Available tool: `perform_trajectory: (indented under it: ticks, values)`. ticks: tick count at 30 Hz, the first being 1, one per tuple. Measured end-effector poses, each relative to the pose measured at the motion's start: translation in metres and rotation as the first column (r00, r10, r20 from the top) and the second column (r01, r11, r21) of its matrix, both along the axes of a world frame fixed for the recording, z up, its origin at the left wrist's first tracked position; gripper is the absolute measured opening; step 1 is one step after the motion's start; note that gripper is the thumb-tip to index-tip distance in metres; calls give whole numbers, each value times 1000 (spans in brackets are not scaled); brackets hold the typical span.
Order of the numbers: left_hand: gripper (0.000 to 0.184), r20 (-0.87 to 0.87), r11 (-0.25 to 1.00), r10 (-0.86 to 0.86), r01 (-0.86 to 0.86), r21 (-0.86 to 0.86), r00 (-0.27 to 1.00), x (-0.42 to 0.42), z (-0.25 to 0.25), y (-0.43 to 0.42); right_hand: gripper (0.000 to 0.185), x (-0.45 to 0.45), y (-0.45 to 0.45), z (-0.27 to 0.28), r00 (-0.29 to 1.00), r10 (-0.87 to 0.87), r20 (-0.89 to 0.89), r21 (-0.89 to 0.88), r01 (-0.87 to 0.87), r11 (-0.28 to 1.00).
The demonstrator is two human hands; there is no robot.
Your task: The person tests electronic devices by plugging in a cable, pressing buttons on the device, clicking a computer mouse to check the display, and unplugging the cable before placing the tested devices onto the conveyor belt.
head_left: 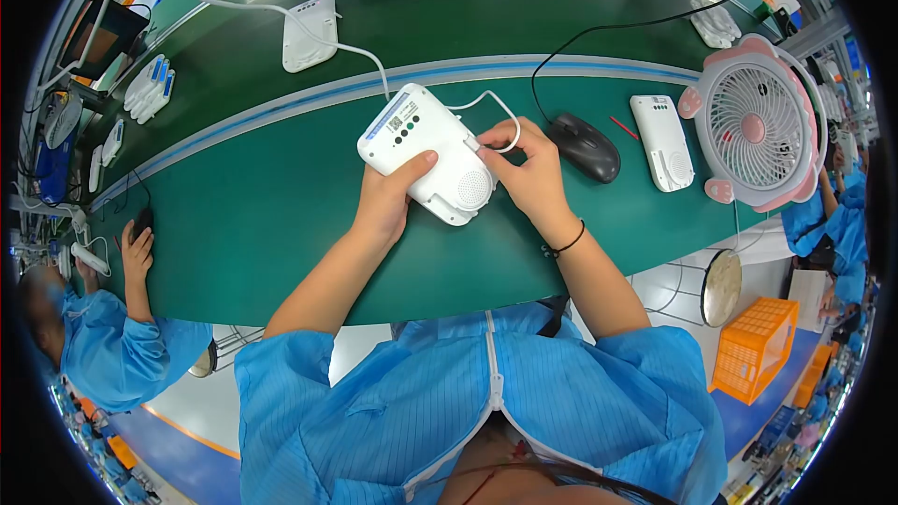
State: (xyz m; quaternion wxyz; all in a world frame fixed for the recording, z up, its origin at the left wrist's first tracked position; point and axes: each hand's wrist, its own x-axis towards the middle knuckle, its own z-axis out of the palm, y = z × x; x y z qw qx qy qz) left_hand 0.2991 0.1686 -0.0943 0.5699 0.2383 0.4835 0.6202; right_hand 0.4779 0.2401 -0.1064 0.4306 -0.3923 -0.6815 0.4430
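A white device [432, 154] with a round speaker grille, black buttons and a label is tilted above the green table. My left hand [388, 196] grips its left edge, thumb on the face. At its right edge, my right hand [531, 168] pinches the plug end of a white cable [510, 112] against the device's side; the fingers partly hide the plug. The cable loops up behind the device. A black mouse [585, 147] lies just right of my right hand. Beyond it, a similar white device [662, 143] lies on the table.
A pink and white fan [754, 126] stands at the right, near a red stick [624, 127]. Another white device [310, 34] rests on the back shelf, with several more [150, 89] at left. A co-worker [117, 346] sits at left. An orange crate [756, 349] is on the floor.
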Motion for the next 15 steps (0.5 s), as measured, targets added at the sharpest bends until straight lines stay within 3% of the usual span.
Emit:
perform_trajectory:
  ticks: [10,15]
  values:
    - [45,12,998,-67,68,-10,998,-3,3,2,12,0,3,-14,993,44,-107,-174,-63,983]
    - [45,35,995,-97,98,-28,995,-6,0,8,9,-3,6,-20,982,38,-187,-179,-72,981]
